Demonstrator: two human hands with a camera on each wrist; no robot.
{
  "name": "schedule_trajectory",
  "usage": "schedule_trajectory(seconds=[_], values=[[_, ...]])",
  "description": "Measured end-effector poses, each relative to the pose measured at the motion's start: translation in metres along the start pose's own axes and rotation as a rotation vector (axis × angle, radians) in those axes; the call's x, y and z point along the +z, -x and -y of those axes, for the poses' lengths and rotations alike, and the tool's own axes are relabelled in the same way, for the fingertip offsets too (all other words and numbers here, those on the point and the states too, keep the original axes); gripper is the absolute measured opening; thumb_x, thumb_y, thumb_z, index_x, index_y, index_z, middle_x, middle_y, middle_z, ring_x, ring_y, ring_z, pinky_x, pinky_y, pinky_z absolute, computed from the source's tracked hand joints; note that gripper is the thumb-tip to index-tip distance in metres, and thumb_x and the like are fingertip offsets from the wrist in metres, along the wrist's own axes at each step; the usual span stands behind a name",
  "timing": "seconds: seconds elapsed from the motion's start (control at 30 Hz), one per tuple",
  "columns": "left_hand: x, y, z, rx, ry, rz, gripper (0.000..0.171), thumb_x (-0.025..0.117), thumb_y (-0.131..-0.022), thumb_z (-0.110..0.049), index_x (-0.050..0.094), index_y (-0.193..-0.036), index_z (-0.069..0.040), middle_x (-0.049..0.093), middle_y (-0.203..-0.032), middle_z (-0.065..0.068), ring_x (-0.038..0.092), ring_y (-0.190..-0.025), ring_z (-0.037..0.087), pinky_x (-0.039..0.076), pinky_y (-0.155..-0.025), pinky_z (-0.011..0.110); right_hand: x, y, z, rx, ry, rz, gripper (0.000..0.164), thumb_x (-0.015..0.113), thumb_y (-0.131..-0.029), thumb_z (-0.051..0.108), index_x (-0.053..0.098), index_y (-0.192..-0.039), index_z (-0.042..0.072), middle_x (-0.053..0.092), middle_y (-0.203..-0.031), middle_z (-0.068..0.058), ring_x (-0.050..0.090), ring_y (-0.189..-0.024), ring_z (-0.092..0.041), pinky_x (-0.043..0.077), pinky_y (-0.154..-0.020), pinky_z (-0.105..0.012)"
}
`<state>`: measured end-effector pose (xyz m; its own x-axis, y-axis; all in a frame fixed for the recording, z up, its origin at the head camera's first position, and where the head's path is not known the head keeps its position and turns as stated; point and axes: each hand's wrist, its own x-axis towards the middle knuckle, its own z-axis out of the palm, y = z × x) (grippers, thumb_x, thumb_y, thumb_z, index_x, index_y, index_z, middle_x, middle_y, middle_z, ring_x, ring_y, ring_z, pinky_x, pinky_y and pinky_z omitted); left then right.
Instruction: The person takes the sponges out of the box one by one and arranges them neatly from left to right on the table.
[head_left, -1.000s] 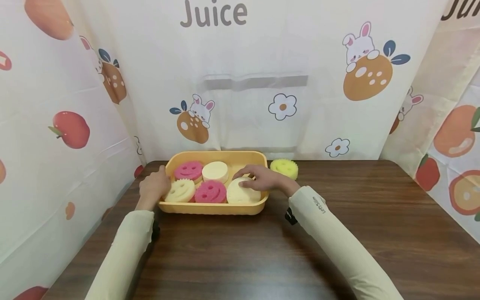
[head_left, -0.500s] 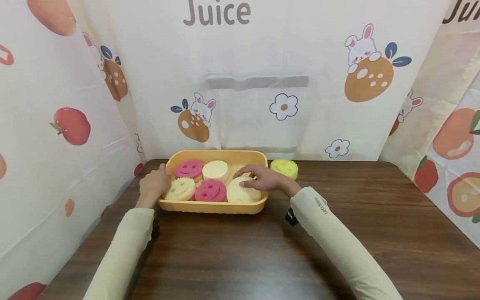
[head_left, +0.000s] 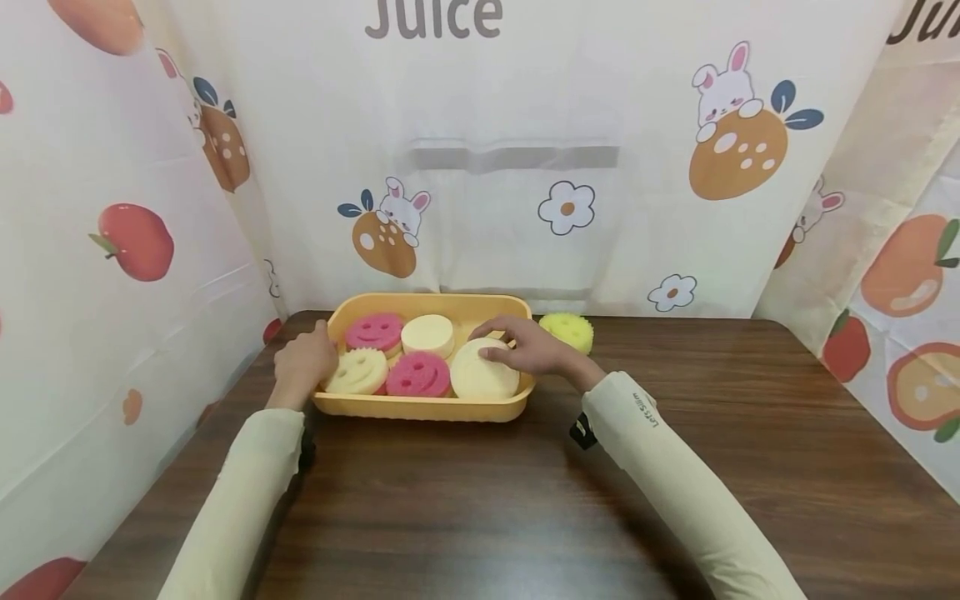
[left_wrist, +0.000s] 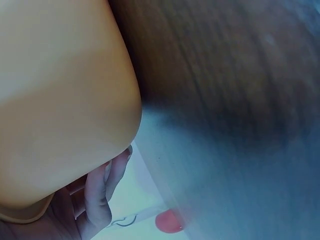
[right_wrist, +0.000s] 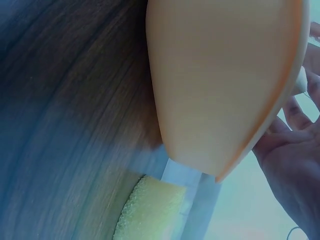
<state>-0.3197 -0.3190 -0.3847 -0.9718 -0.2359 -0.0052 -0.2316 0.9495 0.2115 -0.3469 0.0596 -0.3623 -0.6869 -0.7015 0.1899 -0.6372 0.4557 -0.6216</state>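
A yellow plastic tray (head_left: 420,409) holds several round sponges. My left hand (head_left: 306,358) grips its left end, fingers (left_wrist: 97,192) against the outer wall in the left wrist view. At the front right inside the tray, my right hand (head_left: 521,343) holds a pale cream round sponge (head_left: 483,373) between thumb and fingers; this sponge tilts with its face toward me. Left of it lie a pink smiley sponge (head_left: 418,377) and a cream smiley sponge (head_left: 357,372). Behind them are another pink smiley sponge (head_left: 374,332) and a plain cream sponge (head_left: 427,335).
Just right of the tray, a bright yellow smiley sponge (head_left: 567,332) lies on the dark wooden table (head_left: 465,508). A printed curtain (head_left: 487,100) hangs behind the table and along both sides.
The cream sponge under my right hand has tipped up slightly within the tray. My left hand keeps its place on the tray's end. The head view has shifted a little.
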Motion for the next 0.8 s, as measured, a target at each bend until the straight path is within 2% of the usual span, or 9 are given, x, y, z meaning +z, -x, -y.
schedule_trajectory(seconds=[0.13, 0.47, 0.8], values=[[0.001, 0.0, 0.0, 0.003, 0.002, 0.008, 0.047, 0.037, -0.105, -0.029, 0.032, -0.141, 0.001, 0.06, -0.118, 0.033, 0.061, -0.102, 0.052, 0.047, -0.08, 0.063, -0.001, 0.002, -0.003, 0.031, -0.002, -0.057, 0.029, 0.064, -0.097, 0.032, 0.066, -0.124, 0.023, 0.064, -0.131, 0.004, 0.057, -0.122, -0.015, 0.048, -0.099, -0.039], [0.001, -0.005, 0.0, 0.021, -0.005, 0.002, 0.047, 0.036, -0.105, -0.03, 0.033, -0.14, 0.001, 0.06, -0.115, 0.034, 0.061, -0.101, 0.052, 0.046, -0.079, 0.063, -0.01, 0.007, -0.006, 0.061, -0.065, -0.156, 0.026, 0.063, -0.097, 0.032, 0.067, -0.122, 0.023, 0.063, -0.13, 0.003, 0.058, -0.112, -0.019, 0.049, -0.092, -0.038], [0.003, -0.009, 0.006, 0.013, -0.013, 0.015, 0.046, 0.036, -0.104, -0.03, 0.032, -0.139, 0.001, 0.06, -0.111, 0.032, 0.062, -0.097, 0.05, 0.046, -0.078, 0.064, -0.016, 0.011, -0.005, 0.158, -0.168, -0.259, 0.032, 0.065, -0.096, 0.033, 0.063, -0.127, 0.022, 0.061, -0.13, -0.003, 0.061, -0.085, -0.023, 0.052, -0.065, -0.028]])
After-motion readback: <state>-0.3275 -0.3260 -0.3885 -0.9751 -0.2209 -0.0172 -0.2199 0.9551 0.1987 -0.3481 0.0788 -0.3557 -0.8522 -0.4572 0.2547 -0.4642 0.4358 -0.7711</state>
